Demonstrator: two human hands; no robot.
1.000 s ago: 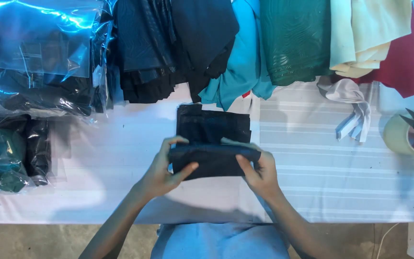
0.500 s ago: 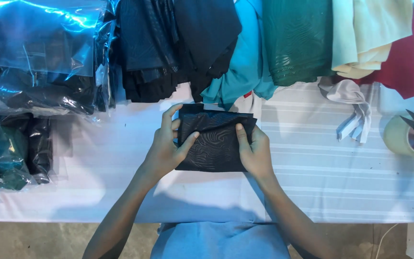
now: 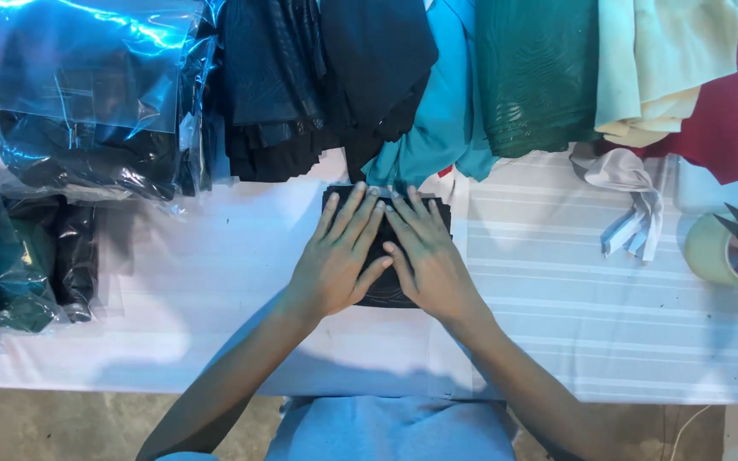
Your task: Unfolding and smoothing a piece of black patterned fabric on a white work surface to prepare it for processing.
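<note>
A folded black garment (image 3: 384,294) lies on the white table (image 3: 215,273) in front of me. My left hand (image 3: 337,256) rests flat on its left half, fingers spread and pointing away. Beside it, my right hand (image 3: 424,256) presses flat on the right half, thumb touching the left hand. Both palms cover most of the cloth; only its edges show.
Clear plastic bags of dark clothes (image 3: 79,102) lie at the far left. Black (image 3: 326,77), teal (image 3: 446,111), green (image 3: 540,77), cream (image 3: 659,60) and red (image 3: 715,128) fabrics line the far edge. A tape roll with scissors (image 3: 732,248) sits at right, near white cloth strips (image 3: 629,201).
The hands folded the black garment over away from me, let go of its edges and now lie flat on top of it.
</note>
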